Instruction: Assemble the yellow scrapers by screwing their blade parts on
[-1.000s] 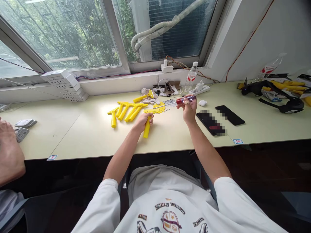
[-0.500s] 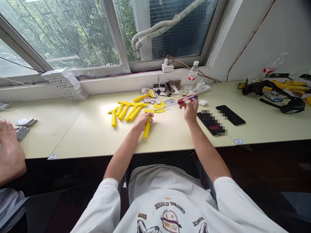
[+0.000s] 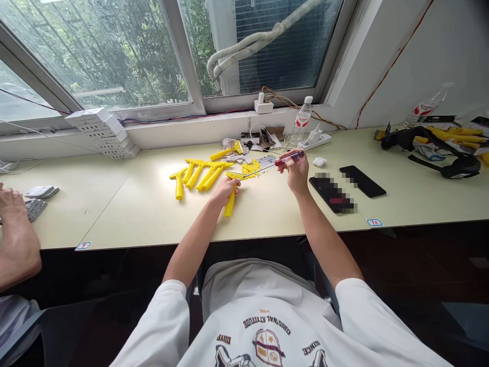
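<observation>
My left hand (image 3: 226, 189) is closed around a yellow plastic scraper handle (image 3: 229, 204), its grip pointing down toward me. In my right hand (image 3: 298, 171) is a screwdriver (image 3: 289, 157) with a dark red, see-through handle. Its long thin shaft slants down to the left, and the tip reaches the head of the held scraper handle near my left fingers; exact contact is too small to tell. Left of that lie several more yellow scraper handles (image 3: 202, 173). Behind my hands are flat yellow pieces (image 3: 251, 167), metal blades (image 3: 266, 161) and tiny screws (image 3: 263, 172).
A scraper (image 3: 234, 149) rests on a glove at the back. A water bottle (image 3: 301, 121) and power strip (image 3: 318, 141) stand by the window. Two phones (image 3: 362, 181) and a white earbud case (image 3: 319, 161) lie right. A co-worker's arm (image 3: 17, 234) is at far left.
My right hand and the screwdriver have shifted slightly left and down, and the screwdriver handle has turned a little. My left hand stays nearly in place with the scraper handle.
</observation>
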A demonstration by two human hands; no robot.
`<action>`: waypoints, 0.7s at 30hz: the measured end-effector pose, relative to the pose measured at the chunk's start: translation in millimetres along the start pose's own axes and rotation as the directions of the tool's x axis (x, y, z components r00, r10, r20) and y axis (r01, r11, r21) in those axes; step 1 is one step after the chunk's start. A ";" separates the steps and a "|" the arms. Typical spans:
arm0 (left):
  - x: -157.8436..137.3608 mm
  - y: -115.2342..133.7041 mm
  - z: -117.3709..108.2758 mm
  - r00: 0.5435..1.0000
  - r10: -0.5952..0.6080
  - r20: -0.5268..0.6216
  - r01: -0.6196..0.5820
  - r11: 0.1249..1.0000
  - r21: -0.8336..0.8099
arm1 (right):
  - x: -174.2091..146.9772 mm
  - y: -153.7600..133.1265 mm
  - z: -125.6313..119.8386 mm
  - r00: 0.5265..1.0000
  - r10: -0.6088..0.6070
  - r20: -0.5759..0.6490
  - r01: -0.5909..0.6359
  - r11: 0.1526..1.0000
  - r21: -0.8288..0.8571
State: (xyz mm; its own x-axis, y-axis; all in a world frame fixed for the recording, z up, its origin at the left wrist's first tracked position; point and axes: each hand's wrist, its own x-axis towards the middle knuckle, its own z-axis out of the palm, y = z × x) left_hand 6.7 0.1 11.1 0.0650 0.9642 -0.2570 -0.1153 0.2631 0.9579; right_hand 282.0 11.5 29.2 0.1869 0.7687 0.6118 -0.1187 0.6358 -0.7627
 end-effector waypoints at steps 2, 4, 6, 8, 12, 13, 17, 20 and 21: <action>2.6 -2.5 -1.4 1.000 0.009 -0.010 -0.008 0.998 0.058 | 0.1 -0.8 -1.3 0.999 0.012 0.031 -0.011 1.000 -0.017; 5.9 -5.3 -3.2 1.000 0.014 -0.016 -0.012 0.993 0.117 | 0.3 -2.2 -2.8 0.998 0.013 0.064 -0.012 1.000 -0.017; 9.2 -7.9 -5.1 1.000 0.011 -0.006 -0.010 0.987 0.160 | 0.3 -5.0 -3.4 0.996 -0.013 0.091 0.013 1.000 -0.005; 11.5 -9.3 -6.8 1.000 0.011 0.008 -0.013 0.983 0.183 | -0.3 -8.8 -2.8 0.993 -0.049 0.111 0.050 0.999 -0.006; 11.9 -8.7 -8.0 1.000 0.011 0.023 -0.016 0.980 0.201 | -2.1 -14.8 0.5 0.989 -0.088 0.119 0.094 0.995 -0.043; 11.7 -8.4 -8.0 1.000 0.009 0.022 -0.013 0.979 0.203 | -2.2 -15.4 1.3 0.988 -0.100 0.118 0.107 0.993 -0.050; 12.2 -8.6 -8.7 1.000 -0.007 0.028 0.001 0.980 0.198 | 3.1 -20.2 4.8 0.970 -0.142 0.198 0.161 0.983 -0.084; 13.2 -9.1 -10.3 0.999 -0.008 0.045 -0.001 0.983 0.184 | 13.9 -32.9 11.8 0.943 -0.131 0.306 0.188 0.969 -0.163; 13.2 -8.9 -10.7 0.999 -0.006 0.044 -0.002 0.985 0.174 | 18.8 -38.7 15.4 0.936 -0.122 0.330 0.197 0.959 -0.204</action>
State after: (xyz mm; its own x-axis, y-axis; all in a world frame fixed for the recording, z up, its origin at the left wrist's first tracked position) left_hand -2.0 10.9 -2.1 0.1094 0.9603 -0.2564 0.0592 0.2512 0.9661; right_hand 275.2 2.4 73.4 -0.1327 0.6648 0.7351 0.1218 0.7470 -0.6536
